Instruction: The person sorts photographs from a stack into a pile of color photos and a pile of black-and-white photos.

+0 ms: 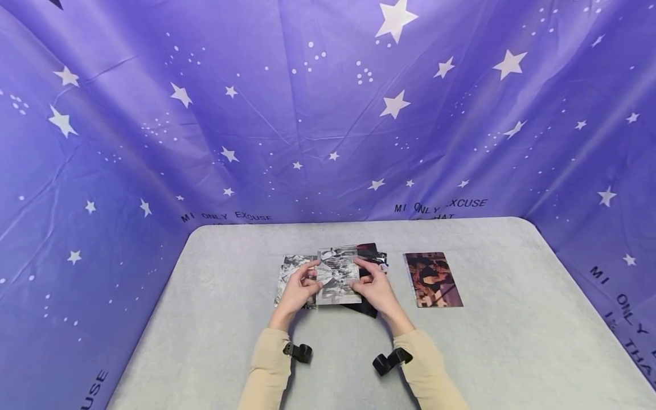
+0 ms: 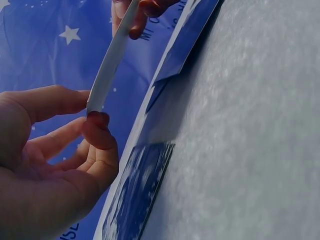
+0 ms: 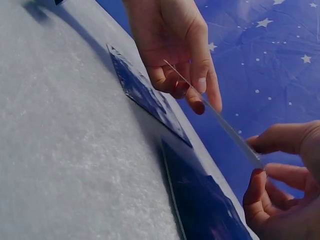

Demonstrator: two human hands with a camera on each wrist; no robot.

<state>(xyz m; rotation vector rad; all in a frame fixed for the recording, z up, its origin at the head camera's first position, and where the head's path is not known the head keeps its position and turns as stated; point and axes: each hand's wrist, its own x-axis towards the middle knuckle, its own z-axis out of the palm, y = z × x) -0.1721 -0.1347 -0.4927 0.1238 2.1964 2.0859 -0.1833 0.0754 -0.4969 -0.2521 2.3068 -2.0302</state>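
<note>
A black-and-white photo print is held up above the table between both hands. My left hand pinches its left edge between thumb and fingers. On the opposite edge, my right hand pinches it the same way. Both wrist views catch the print nearly edge-on, with a gap between it and the tabletop. Below my left hand lies another black-and-white print, partly covered in the head view. Several dark prints lie overlapped beneath my right hand, mostly hidden by it and the held print.
A brown and orange picture print lies apart on the right side of the grey table. Purple cloth with white stars hangs behind and along both sides. Black bands with cameras sit on both wrists.
</note>
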